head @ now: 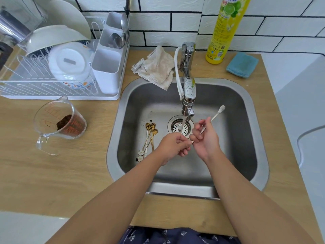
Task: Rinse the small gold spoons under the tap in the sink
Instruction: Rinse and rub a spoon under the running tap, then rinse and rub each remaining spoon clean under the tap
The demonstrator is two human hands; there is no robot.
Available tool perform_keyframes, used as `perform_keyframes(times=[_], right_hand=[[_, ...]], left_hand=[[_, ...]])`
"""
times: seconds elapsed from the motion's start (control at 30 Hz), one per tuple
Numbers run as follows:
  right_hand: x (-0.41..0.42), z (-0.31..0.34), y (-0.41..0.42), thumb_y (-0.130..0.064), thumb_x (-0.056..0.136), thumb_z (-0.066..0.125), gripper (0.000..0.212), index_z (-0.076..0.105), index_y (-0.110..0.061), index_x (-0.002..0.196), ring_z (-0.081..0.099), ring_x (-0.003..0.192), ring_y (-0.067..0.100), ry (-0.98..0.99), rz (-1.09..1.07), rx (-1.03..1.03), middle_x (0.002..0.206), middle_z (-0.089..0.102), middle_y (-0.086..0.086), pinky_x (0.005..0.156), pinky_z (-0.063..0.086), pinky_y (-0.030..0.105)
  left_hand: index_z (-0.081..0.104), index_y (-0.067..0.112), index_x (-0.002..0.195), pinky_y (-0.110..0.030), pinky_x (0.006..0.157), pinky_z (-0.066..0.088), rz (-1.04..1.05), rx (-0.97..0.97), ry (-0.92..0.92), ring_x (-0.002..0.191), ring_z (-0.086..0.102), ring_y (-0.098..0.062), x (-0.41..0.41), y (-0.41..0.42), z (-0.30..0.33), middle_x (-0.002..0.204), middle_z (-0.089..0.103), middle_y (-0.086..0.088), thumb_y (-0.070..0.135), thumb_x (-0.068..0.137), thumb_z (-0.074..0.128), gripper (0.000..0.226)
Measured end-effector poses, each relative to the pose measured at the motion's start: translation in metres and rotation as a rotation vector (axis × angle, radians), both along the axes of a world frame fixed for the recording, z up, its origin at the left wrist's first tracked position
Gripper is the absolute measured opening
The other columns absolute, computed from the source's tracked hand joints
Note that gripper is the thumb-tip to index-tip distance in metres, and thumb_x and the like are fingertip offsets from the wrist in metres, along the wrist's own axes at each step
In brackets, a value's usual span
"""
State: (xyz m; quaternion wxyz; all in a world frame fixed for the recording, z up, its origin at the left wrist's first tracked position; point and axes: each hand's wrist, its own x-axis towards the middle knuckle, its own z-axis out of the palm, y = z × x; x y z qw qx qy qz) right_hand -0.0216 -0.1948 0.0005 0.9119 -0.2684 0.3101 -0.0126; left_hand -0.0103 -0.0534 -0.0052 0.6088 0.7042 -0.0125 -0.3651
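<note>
Several small gold spoons (149,136) with white flower ends lie bunched on the floor of the steel sink (246,131), left of the drain (181,126). Water runs from the chrome tap (188,95) onto the drain. My right hand (205,140) pinches one pale spoon (219,112) by its handle, with the bowl pointing up and to the right, beside the stream. My left hand (173,146) is curled just under the stream, its fingertips meeting the right hand's; it seems to pinch the lower end of that spoon.
A glass measuring jug (58,124) with brown grounds stands on the wooden counter at left. Behind it is a dish rack (52,67) with bowls and a cutlery holder. A cloth (156,67), a yellow detergent bottle (225,29) and a blue sponge (242,65) sit behind the sink.
</note>
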Motion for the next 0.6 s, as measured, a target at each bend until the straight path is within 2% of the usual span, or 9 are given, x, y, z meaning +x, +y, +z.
perform_keyframes(times=[0.07,0.1,0.17,0.23,0.3,0.37,0.5,0.6], right_hand=[[0.001,-0.003,-0.003,-0.042,0.109,0.043,0.038,0.054,-0.018,0.081,0.026,0.035,0.004,0.002,-0.028,0.017,0.06,0.054,-0.003,0.036,0.018,0.018],[0.001,-0.004,-0.005,-0.042,0.108,0.046,0.037,0.055,-0.018,0.082,0.026,0.034,0.004,0.008,-0.044,0.013,0.062,0.059,-0.002,0.035,0.017,0.017],[0.001,-0.006,-0.01,-0.042,0.106,0.052,0.032,0.056,-0.018,0.086,0.024,0.034,0.003,0.033,-0.061,-0.024,0.068,0.07,0.0,0.035,0.016,0.017],[0.0,-0.007,-0.012,-0.041,0.104,0.056,0.028,0.057,-0.018,0.09,0.023,0.035,0.004,0.068,-0.051,-0.067,0.075,0.075,0.002,0.036,0.015,0.018],[0.0,-0.009,-0.012,-0.04,0.103,0.058,0.025,0.057,-0.017,0.092,0.023,0.035,0.004,0.096,-0.038,-0.097,0.078,0.077,0.003,0.035,0.016,0.018],[-0.001,-0.009,-0.01,-0.039,0.103,0.059,0.023,0.058,-0.017,0.094,0.023,0.034,0.004,0.111,-0.021,-0.115,0.079,0.078,0.003,0.035,0.017,0.018],[-0.003,-0.009,-0.011,-0.04,0.103,0.058,0.025,0.059,-0.017,0.095,0.023,0.035,0.004,0.114,0.006,-0.142,0.08,0.078,0.005,0.035,0.019,0.018],[-0.004,-0.009,-0.01,-0.044,0.102,0.058,0.028,0.06,-0.017,0.095,0.023,0.034,0.004,0.106,0.037,-0.145,0.081,0.078,0.005,0.036,0.019,0.018]], left_hand=[[0.064,0.013,0.09,-0.028,0.059,0.052,-0.068,0.129,-0.096,0.061,0.067,-0.015,0.007,0.009,0.0,0.078,0.074,-0.003,0.026,0.098,0.063,0.015],[0.063,0.015,0.091,-0.03,0.064,0.052,-0.115,0.291,-0.221,0.068,0.068,-0.016,0.014,0.018,-0.001,0.084,0.074,-0.002,0.033,0.098,0.06,0.019],[0.061,0.016,0.103,-0.034,0.074,0.049,-0.182,0.746,-0.518,0.089,0.064,-0.022,0.028,0.042,-0.006,0.104,0.068,-0.003,0.034,0.099,0.057,0.019],[0.054,0.012,0.12,-0.039,0.079,0.047,-0.18,1.01,-0.577,0.104,0.057,-0.027,0.034,0.061,-0.013,0.121,0.056,-0.009,0.028,0.1,0.054,0.026],[0.048,0.008,0.127,-0.04,0.079,0.046,-0.205,1.079,-0.477,0.109,0.056,-0.031,0.034,0.063,-0.019,0.125,0.052,-0.014,0.028,0.1,0.053,0.034],[0.048,0.006,0.126,-0.038,0.077,0.047,-0.201,1.089,-0.42,0.107,0.058,-0.032,0.033,0.059,-0.026,0.121,0.055,-0.016,0.026,0.099,0.056,0.035],[0.057,0.002,0.12,-0.038,0.076,0.054,-0.172,1.135,-0.393,0.101,0.064,-0.033,0.037,0.059,-0.028,0.111,0.063,-0.017,0.012,0.097,0.057,0.025],[0.065,0.0,0.113,-0.034,0.068,0.052,-0.16,1.149,-0.365,0.093,0.065,-0.032,0.04,0.066,-0.026,0.106,0.065,-0.018,0.009,0.098,0.056,0.02]])
